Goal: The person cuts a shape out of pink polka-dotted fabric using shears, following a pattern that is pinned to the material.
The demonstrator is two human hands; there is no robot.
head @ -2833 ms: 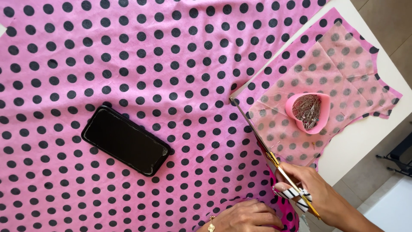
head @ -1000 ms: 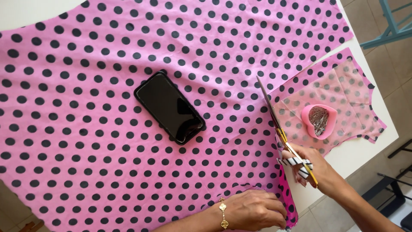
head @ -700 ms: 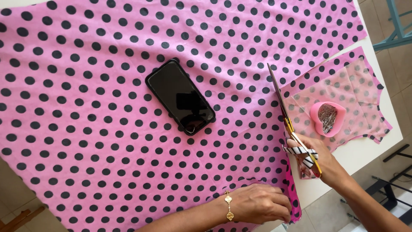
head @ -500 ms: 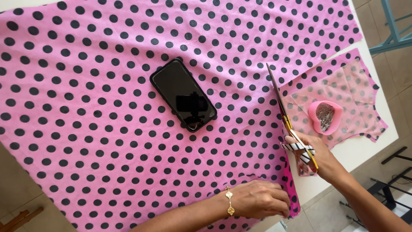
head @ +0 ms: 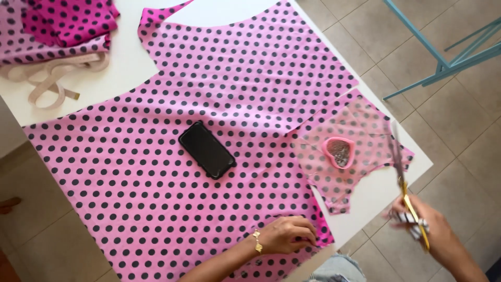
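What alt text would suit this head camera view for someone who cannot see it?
Pink polka-dot fabric covers a white table; the left hand presses its near edge while the right hand holds scissors off the table's corner. A black phone lies on the fabric.

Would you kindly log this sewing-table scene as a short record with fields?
Surface: white table
Main fabric: pink polka-dot cloth, spread flat
Left hand: resting on the cloth's near edge
Right hand: holds scissors, lifted off the table edge, blurred
On cloth: black phone
Smaller piece: cut dotted piece with a pink heart-shaped pin dish on it
Far corner: folded fabric, tape measure
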